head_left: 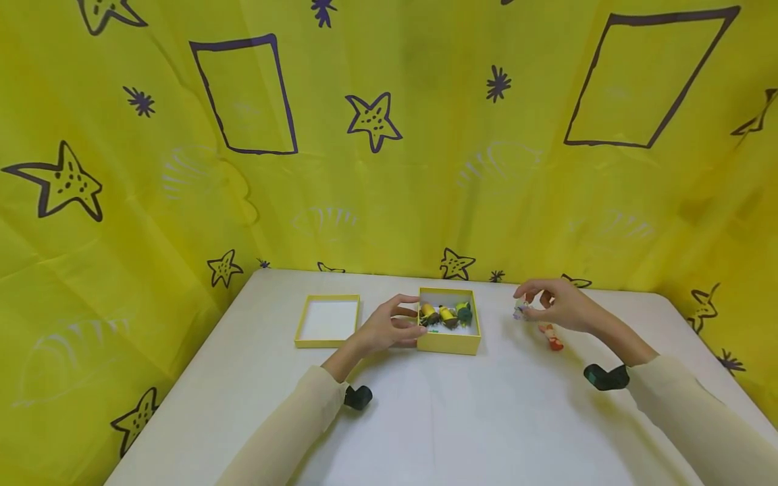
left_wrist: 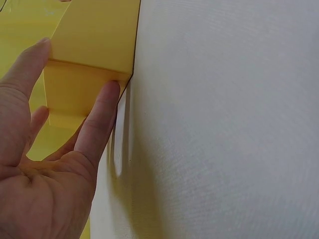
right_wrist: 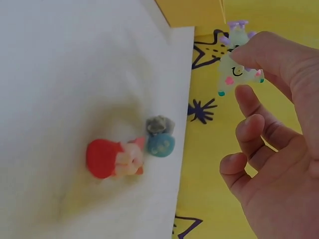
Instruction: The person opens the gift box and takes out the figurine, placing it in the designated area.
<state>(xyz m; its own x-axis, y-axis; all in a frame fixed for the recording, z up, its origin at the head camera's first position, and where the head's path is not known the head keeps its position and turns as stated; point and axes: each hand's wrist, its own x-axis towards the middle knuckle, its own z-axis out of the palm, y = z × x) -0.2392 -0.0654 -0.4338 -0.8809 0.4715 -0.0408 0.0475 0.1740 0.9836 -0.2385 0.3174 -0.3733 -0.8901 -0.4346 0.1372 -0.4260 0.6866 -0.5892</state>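
Pinching a pale-green, lilac-trimmed toy figurine (right_wrist: 227, 70), your right hand (head_left: 560, 307) hung at three o'clock from the yellow rectangular cardboard box (head_left: 448, 343) your spread left hand (head_left: 383, 327) touched.

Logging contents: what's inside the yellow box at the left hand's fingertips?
At least three small yellow and green figures lie inside the yellow box. What is beneath them or low behind its front wall is hidden.
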